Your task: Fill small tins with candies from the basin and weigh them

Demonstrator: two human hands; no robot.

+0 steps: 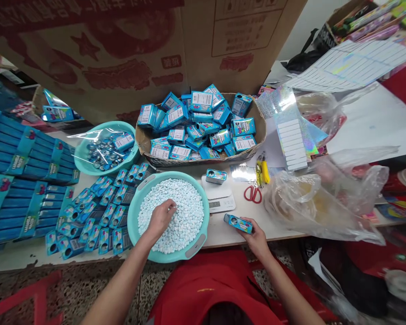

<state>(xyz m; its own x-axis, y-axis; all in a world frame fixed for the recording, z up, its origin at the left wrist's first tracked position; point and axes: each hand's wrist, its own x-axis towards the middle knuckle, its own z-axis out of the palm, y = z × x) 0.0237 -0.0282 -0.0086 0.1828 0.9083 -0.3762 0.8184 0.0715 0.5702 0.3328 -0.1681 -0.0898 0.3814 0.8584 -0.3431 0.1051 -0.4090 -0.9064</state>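
My left hand (162, 219) is over a turquoise plastic basin (134, 225) full of small pale blue and white candies (186, 203). Its fingers are curled together just at the candies, and whatever they hold is hidden. In my right hand (257, 239) is a small blue candy box (238, 223), tilted, with a round hole on its upper face. Between my hands stands a white digital scale (222, 204). Another blue box (216, 176) rests on its platform.
A cardboard tray (203, 161) heaped with blue boxes stands behind the basin. To the left are rows of holed boxes (106, 216), a second basin (88, 169) with shiny round pieces, and stacked display packs (16, 203). Red scissors (253, 194) and plastic bags (301, 203) lie right.
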